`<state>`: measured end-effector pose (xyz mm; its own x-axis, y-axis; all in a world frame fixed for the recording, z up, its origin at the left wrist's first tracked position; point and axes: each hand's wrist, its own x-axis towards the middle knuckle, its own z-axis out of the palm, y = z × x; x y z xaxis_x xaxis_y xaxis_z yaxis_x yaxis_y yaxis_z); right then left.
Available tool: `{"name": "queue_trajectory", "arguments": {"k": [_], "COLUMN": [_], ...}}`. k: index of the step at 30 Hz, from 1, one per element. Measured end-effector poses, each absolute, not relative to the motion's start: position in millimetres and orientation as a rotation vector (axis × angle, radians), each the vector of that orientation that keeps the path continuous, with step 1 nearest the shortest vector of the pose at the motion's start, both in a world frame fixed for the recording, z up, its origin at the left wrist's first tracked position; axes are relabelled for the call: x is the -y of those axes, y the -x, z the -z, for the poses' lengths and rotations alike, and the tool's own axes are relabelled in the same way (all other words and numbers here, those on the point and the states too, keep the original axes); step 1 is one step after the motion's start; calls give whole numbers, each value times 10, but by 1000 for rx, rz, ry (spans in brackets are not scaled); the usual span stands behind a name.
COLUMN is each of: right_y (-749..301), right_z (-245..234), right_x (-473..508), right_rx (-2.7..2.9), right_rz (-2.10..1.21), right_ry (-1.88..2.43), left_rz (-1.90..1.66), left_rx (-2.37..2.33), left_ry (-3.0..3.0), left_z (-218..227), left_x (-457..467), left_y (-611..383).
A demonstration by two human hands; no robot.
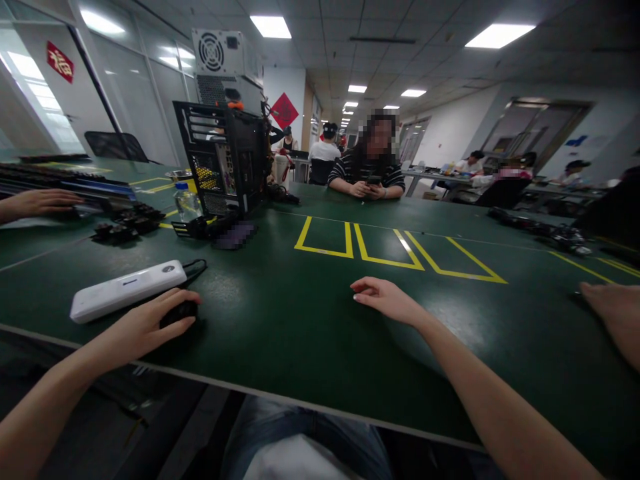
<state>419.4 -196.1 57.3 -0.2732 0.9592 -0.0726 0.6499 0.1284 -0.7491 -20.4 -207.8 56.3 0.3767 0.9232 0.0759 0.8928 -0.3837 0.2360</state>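
My left hand (145, 320) is closed around a small black rounded object (181, 313), which resembles a computer mouse, low on the green table. The palm and fingers hide part of it. Just beyond this hand lies a long white device (127, 288) with a round dark spot at one end and a black cord. Over the middle of the table, my right hand (383, 298) has loosely bent fingers, thumb apart from them, and nothing visible in it. Nearest to it are yellow tape outlines (327, 252) on the tabletop.
An open black computer case (225, 157) stands behind, with power supplies (220, 53) above it. Near it are a clear bottle (187, 203) and black parts (127, 223). Other people's hands rest at the left (43, 202) and right (615, 317) edges. Opposite, a person (367, 163) holds a phone.
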Motion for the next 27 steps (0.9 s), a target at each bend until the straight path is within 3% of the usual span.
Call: {"name": "queue_trajectory", "arguments": {"k": [14, 21, 27], "right_y": [-4231, -4067, -4061], "right_z": [-537, -517, -356], "right_x": [1963, 1909, 1571], "right_rx": [1913, 1891, 1591], "right_rz": [-978, -947, -873], "right_ry": [1420, 1372, 1350], "left_rz": [-269, -244, -407], "left_rx": [-1767, -1190, -1008], "left_ry": [-2492, -2712, -2873], "left_z": [-578, -690, -613], "left_x": [2012, 1639, 1083], "left_y": [42, -1335, -2515]}}
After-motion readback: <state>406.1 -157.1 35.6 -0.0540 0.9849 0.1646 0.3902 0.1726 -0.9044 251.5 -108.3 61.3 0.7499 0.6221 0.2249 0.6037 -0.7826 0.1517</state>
